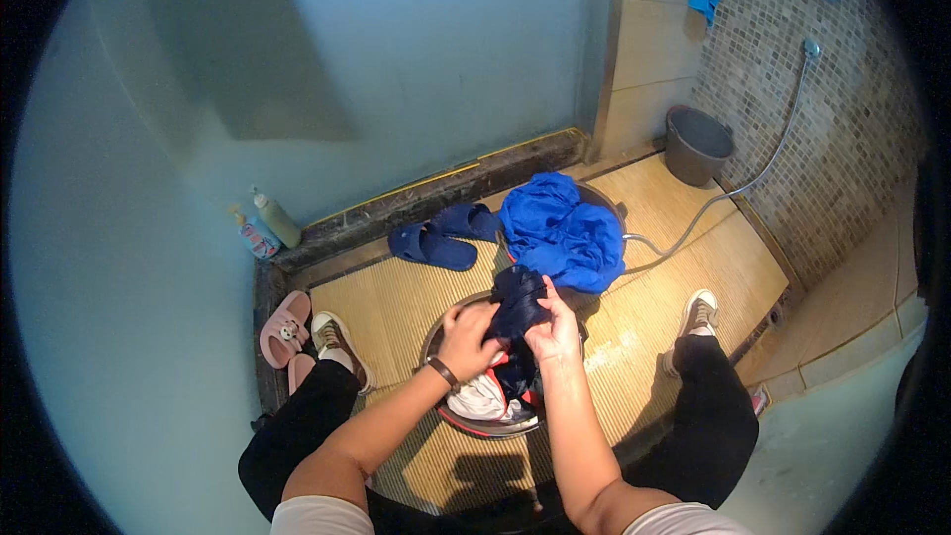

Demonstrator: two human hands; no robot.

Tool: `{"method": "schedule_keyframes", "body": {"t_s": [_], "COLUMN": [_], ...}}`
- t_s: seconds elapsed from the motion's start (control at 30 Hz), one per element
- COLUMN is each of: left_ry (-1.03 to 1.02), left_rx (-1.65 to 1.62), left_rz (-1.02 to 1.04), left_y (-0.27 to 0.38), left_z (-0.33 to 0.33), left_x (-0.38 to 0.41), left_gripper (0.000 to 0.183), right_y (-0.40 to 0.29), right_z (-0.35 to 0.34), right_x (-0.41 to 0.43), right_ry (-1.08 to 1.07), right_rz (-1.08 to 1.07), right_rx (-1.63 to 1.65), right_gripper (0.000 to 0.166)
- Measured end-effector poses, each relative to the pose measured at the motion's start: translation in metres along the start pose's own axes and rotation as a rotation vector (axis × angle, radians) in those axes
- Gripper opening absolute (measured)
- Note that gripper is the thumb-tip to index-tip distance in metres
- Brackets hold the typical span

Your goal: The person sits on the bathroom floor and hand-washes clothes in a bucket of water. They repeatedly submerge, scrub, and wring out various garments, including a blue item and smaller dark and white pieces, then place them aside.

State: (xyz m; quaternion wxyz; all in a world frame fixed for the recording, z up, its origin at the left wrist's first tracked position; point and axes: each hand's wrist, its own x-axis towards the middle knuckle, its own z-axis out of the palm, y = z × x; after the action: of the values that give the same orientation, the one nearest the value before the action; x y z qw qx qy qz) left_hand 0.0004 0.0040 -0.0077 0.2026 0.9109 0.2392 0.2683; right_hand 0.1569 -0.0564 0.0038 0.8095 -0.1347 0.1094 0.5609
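Observation:
A dark navy cloth point(516, 302) is bunched up between my two hands above a round basin point(487, 432). My left hand point(469, 342) grips the cloth's left side, its fingers partly hidden against the dark fabric. On the other side my right hand point(553, 327) holds the cloth between thumb and fingers. Part of the dark fabric hangs down into the basin, where white cloth with red edging point(479, 395) lies. Just beyond, a bright blue cloth point(565, 234) fills a second basin point(605, 200) and drapes over its near rim.
Navy slippers point(438, 247) lie left of the blue cloth. A dark bucket point(698, 148) stands by the tiled wall, and a shower hose point(769, 160) runs to the far basin. Pump bottles point(276, 221) stand on the ledge at left, near pink slippers point(284, 331).

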Motion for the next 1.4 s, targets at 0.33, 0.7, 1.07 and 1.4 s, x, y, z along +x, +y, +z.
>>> {"method": "schedule_keyframes", "body": {"t_s": [0.33,0.7,1.07,1.4], "left_ry": [-0.222,0.077,-0.618,0.158], "left_rx": [-0.536,0.083,-1.644,-1.11], "left_rz": [0.006,-0.113,-0.814,-0.562], "left_y": [0.062,0.083,-0.024,-0.023], "left_z": [-0.058,-0.018,-0.024,-0.042], "left_x": [0.057,0.027,0.01,0.043], "left_gripper": [0.034,0.025,0.048,0.013], "right_y": [0.01,0.037,-0.002,-0.022], "right_z": [-0.01,-0.041,0.026,0.04], "right_x": [-0.005,-0.002,-0.014,-0.029], "right_ry": [0.09,-0.071,-0.188,0.105], "right_rz": [0.166,0.122,0.208,0.032], "right_rx": [-0.406,-0.1,0.084,-0.607], "right_gripper": [0.051,0.014,0.034,0.064]}}
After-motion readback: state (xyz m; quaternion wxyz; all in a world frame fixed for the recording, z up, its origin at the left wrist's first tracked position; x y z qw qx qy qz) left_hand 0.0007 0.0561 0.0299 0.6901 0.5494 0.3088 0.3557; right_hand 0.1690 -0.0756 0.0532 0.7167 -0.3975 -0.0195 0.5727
